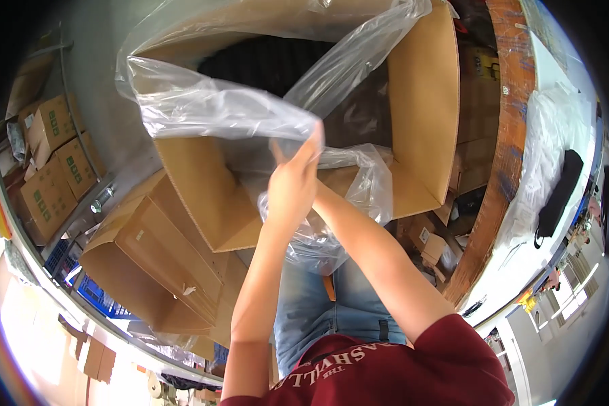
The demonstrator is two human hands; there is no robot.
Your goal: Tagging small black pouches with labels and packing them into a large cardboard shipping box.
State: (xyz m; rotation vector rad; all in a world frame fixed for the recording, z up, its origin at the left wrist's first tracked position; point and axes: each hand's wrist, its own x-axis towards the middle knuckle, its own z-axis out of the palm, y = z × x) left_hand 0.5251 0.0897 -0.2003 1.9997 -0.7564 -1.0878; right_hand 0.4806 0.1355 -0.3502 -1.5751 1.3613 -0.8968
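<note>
A large cardboard box (423, 101) stands open in front of me, lined with a clear plastic bag (210, 108). Dark, ridged contents (271, 61) show deep inside it. Above the near side of the box, my left hand (294, 179) is closed on the bag's edge, a strip of film stretched from its fingertips to the box's far left corner. My right hand (318, 196) crosses just behind the left one at the wrist, and its fingers are hidden. Loose film hangs below both hands, over the box's near edge and against my jeans.
Another open cardboard box (162, 250) lies tilted at the left, beside blue crates (101, 298). Stacked cartons (51, 183) stand farther left. A worn wooden table edge (507, 135) runs along the right, with clear plastic film (541, 155) and a black strip (561, 193) on the tabletop.
</note>
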